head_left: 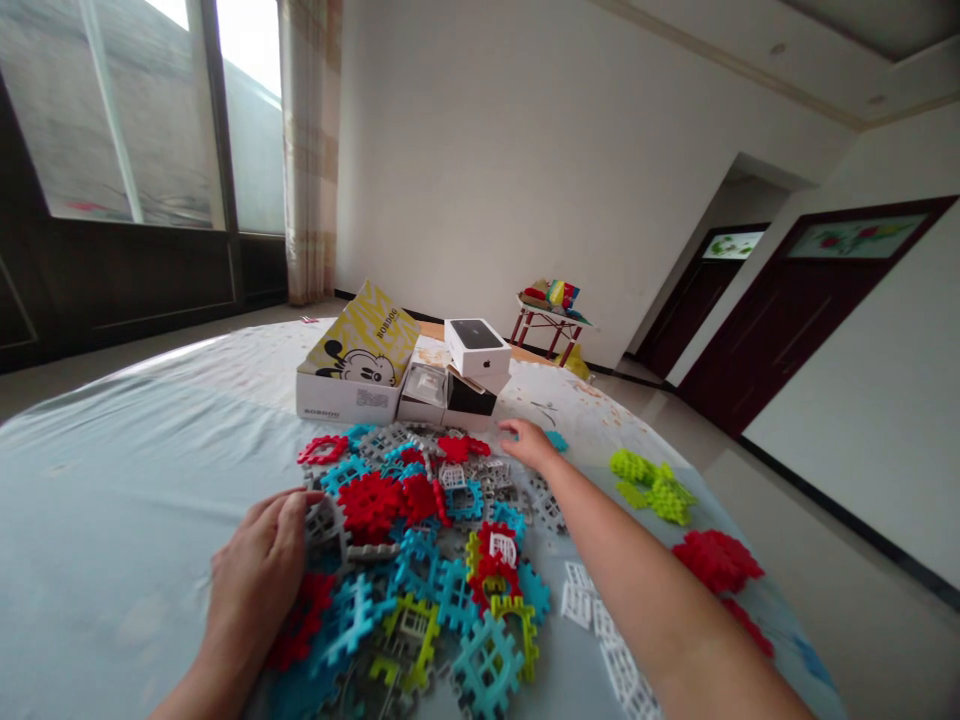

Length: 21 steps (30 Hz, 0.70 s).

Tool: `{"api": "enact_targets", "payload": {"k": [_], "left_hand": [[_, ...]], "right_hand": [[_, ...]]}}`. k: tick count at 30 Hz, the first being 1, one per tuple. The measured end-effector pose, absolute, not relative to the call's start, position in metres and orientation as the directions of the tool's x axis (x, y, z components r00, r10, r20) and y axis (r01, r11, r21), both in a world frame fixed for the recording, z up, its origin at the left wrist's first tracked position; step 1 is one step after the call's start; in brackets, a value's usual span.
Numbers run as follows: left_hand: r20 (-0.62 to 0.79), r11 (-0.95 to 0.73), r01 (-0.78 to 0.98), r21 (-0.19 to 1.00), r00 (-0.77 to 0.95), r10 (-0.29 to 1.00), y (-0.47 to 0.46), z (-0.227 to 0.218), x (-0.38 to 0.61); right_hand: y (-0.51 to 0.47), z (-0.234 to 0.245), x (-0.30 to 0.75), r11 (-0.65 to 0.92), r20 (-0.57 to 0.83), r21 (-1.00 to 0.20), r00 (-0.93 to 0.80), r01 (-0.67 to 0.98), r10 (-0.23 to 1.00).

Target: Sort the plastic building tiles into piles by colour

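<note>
A heap of plastic interlocking blocks (427,540) in red, blue, grey and yellow-green lies on a pale blue sheet (127,480). My left hand (259,575) rests palm down at the heap's left edge, fingers together and bent onto a grey block (324,522). My right hand (527,442) reaches across to the far side of the heap, fingers curled down beside grey blocks (491,478) and a small blue piece (556,440). Whether it grips anything is hidden.
A yellow cartoon shoebox (360,365), a white phone box (478,345) and smaller boxes (446,395) stand behind the heap. Sorted yellow-green blocks (654,488), red blocks (716,560) and white pieces (600,620) lie right. A small red table (547,322) stands by the wall.
</note>
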<state>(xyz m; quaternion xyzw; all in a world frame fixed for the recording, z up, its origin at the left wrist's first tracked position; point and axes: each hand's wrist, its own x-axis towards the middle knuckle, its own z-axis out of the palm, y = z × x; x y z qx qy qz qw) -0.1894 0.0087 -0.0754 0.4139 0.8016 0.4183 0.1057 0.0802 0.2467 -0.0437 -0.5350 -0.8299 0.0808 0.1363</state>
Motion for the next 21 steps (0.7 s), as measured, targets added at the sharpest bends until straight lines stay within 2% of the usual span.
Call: {"api": "enact_targets", "payload": {"k": [2, 5, 13, 21], "left_hand": [[0.176, 0.307, 0.578, 0.756, -0.631, 0.755, 0.009, -0.075, -0.189], [0.175, 0.31, 0.583, 0.751, -0.629, 0.758, 0.01, -0.076, -0.19], [0.14, 0.341, 0.602, 0.722, -0.61, 0.78, 0.012, -0.074, -0.193], [0.115, 0.376, 0.622, 0.687, -0.604, 0.789, 0.013, -0.07, -0.191]], "right_hand": [[0.24, -0.047, 0.071, 0.503, 0.127, -0.291, -0.488, 0.814, 0.863], [0.233, -0.053, 0.059, 0.549, 0.126, -0.295, -0.538, 0.782, 0.834], [0.213, -0.045, 0.068, 0.528, 0.211, -0.285, -0.485, 0.8, 0.849], [0.207, -0.043, 0.08, 0.501, 0.226, -0.313, -0.449, 0.807, 0.864]]}}
